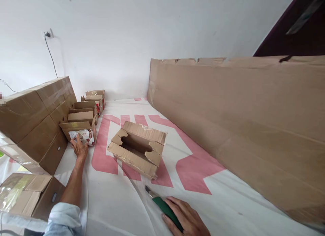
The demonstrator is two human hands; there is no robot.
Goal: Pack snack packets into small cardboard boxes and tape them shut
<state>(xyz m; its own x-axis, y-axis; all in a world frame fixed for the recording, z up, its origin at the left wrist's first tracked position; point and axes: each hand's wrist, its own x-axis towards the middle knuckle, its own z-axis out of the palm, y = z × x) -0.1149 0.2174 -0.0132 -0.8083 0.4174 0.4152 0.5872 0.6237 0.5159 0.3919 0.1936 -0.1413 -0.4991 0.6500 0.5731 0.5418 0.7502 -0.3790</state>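
Observation:
My left hand [79,149] reaches forward on the left. Its fingers are spread against the front of a white printed packet [87,136], which leans upright at an open cardboard box [76,126]. I see no fingers wrapped behind the packet. At the bottom centre, my right hand [186,217] is closed around the green handle of a utility knife [166,209]. The knife's blade points up and left, apart from any box. Between and beyond my hands, an open-topped cardboard box [138,164] with ragged flaps lies at an angle on the cloth.
Several open boxes [87,105], some with red packaging at their sides, stand in a row toward the wall. Stacked cartons [30,117] rise on the left, with a taped carton [27,192] nearer. A tall cardboard panel [236,117] borders the right. White-and-pink cloth [111,198] covers the surface.

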